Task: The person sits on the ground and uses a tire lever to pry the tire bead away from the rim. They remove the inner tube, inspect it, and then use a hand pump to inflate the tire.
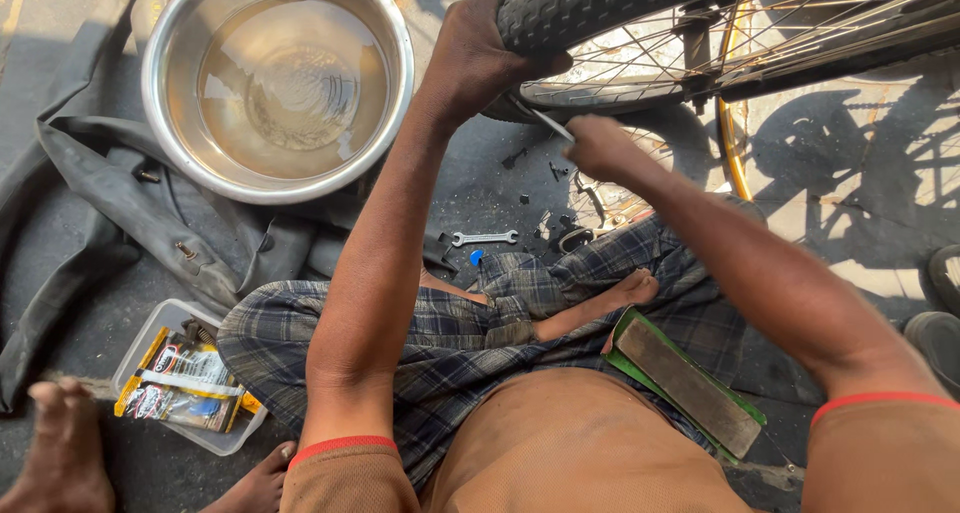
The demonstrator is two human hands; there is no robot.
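Tyre (600,8) under left hand (475,58)

Left hand (480,53) raised, fingers curled in a grip, right hand (597,145) fisted, both arms extended forward

Basin (165,93) left of wheel (600,13); inner tube (120,213) under basin; spanner (484,238) below wheel.

Harsh sunlight, hard shadows, sharp focus
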